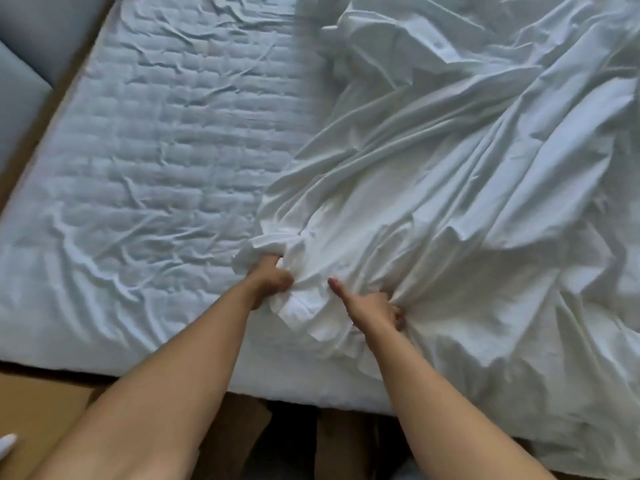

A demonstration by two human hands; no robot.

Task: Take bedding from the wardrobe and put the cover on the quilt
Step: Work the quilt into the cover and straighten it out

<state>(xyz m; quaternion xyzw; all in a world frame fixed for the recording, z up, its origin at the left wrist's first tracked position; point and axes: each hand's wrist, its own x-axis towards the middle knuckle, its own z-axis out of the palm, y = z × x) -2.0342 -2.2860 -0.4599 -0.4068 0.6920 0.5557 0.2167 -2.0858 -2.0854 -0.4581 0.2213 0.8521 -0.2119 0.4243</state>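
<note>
- Your left hand point(272, 280) has its fingers curled tight round a bunched edge of the white cover point(450, 202). Your right hand point(379, 308), just beside it, grips a gather of the same cloth, thumb lying straight on top.
- The cover sprawls beyond and to the right of your right hand. The quilted layer point(156, 150), likely the quilt, lies flat to the left of your left hand.
- Feed the edge along hand over hand until you find a corner, keeping both grips close so that the cloth does not twist.
- A buttoned hem point(440, 46) shows far beyond your right hand and is probably the opening.
- The cover's own deep folds hide its corners.
- The grey padded panel point(24, 46) sits well away to the left of your left hand.
</note>
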